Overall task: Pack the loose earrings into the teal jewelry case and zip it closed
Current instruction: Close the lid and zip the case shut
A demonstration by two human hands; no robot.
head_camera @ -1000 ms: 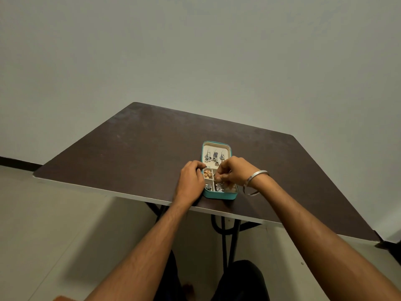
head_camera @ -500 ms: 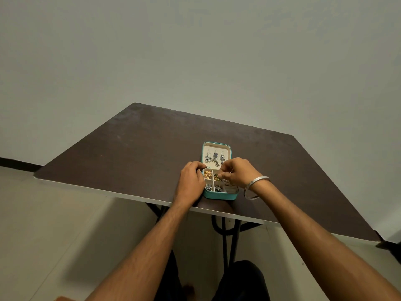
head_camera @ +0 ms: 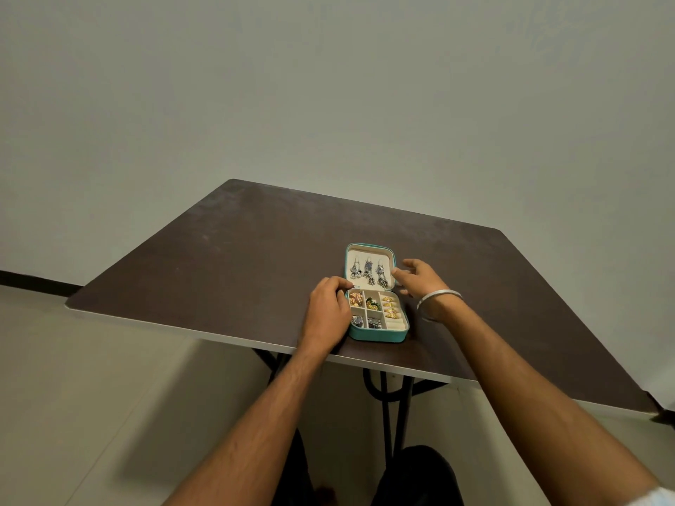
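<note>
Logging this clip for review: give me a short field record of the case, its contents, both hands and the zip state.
case: teal jewelry case lies open near the table front edge
lid: drop earrings hang on its cream lining
tray: gold earrings and silver pieces in the compartments
left hand: rests against the case's left side
right hand: fingers relaxed beside the lid's right edge, holding nothing
zip: not yet closed

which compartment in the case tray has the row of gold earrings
The long right-hand compartment of the teal case: gold earrings lined up in it; the smaller left and middle cells hold mixed or silver pieces.
</note>
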